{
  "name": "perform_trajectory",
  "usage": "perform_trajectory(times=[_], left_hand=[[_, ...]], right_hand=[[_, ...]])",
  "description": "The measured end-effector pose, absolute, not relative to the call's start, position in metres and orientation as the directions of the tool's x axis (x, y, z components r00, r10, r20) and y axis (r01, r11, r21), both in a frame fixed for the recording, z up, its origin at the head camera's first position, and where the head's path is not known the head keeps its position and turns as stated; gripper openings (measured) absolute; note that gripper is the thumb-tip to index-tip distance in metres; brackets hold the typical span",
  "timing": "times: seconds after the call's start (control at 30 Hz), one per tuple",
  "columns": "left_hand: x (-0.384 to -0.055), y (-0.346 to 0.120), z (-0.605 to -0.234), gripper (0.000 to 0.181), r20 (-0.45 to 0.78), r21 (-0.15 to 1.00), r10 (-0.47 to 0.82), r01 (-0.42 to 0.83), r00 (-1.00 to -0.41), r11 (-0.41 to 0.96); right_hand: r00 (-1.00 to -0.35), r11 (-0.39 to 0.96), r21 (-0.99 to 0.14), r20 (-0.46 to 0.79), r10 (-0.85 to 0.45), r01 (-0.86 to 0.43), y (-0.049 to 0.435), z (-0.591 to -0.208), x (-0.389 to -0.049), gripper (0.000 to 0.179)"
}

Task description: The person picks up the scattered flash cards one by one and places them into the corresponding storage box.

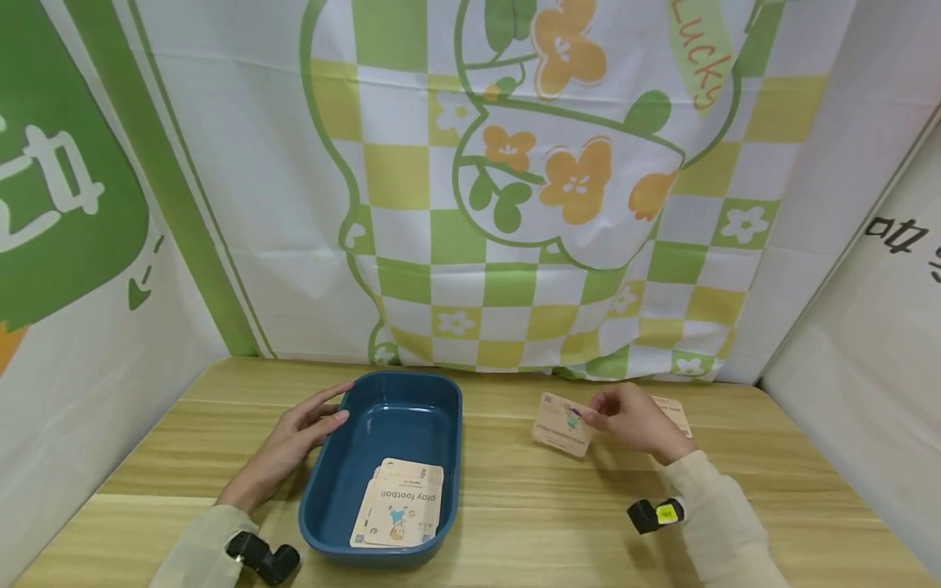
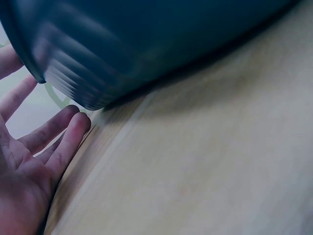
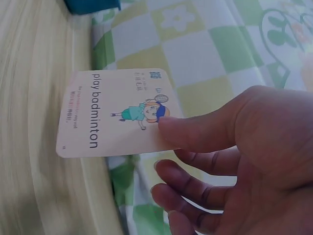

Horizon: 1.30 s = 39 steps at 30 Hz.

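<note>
My right hand [image 1: 638,423] pinches a "play badminton" card [image 1: 559,426] by its edge, thumb on the printed face; it is held above the table right of the blue bin [image 1: 351,469]. The right wrist view shows the card's [image 3: 112,115] drawing of a child with a racket, while the other fingers curl loosely below it. At the bin's left side, my left hand [image 1: 290,445] touches the rim with fingers extended. In the left wrist view its fingers [image 2: 68,139] lie spread against the bin's outer wall. Several cards [image 1: 404,506] lie stacked in the bin's near end, "play football" on top.
Another card [image 1: 675,415] lies on the wooden table [image 1: 529,523] behind my right hand, partly hidden by it. A patterned cloth [image 1: 529,310] hangs along the table's back edge, and white printed panels [image 1: 867,351] rise at both sides.
</note>
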State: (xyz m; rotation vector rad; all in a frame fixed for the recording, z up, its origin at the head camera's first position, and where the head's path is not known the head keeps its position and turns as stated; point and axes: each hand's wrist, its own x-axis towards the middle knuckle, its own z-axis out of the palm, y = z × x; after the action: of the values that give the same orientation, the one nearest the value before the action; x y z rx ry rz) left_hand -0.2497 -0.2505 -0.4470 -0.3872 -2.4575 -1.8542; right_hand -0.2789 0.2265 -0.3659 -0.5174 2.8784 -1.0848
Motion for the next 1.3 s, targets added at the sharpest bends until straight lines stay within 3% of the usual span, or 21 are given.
perform_trajectory(times=[0.33,0.73,1.07,1.3], left_hand=[[-0.250,-0.250,-0.447,0.055,0.169,0.943,0.171,0.210,-0.971,0.257],[-0.250,-0.251,-0.446,0.055,0.169,0.944,0.172,0.210,-0.971,0.255],[-0.250,-0.250,-0.446,0.055,0.165,0.944,0.170,0.206,-0.971,0.258],[-0.251,-0.252,-0.447,0.055,0.165,0.942,0.169,0.206,-0.972,0.266]], right_hand=[[-0.933,0.654,-0.673,0.170,-0.318,-0.346,0.206,-0.349,-0.264,0.014],[-0.902,0.480,-0.774,0.276,-0.331,-0.413,0.170,-0.347,-0.249,0.013],[-0.912,0.309,-0.875,0.281,-0.300,-0.371,0.137,-0.353,-0.231,0.011],[-0.905,0.214,-0.922,0.236,-0.353,-0.324,0.118,-0.361,-0.220,0.015]])
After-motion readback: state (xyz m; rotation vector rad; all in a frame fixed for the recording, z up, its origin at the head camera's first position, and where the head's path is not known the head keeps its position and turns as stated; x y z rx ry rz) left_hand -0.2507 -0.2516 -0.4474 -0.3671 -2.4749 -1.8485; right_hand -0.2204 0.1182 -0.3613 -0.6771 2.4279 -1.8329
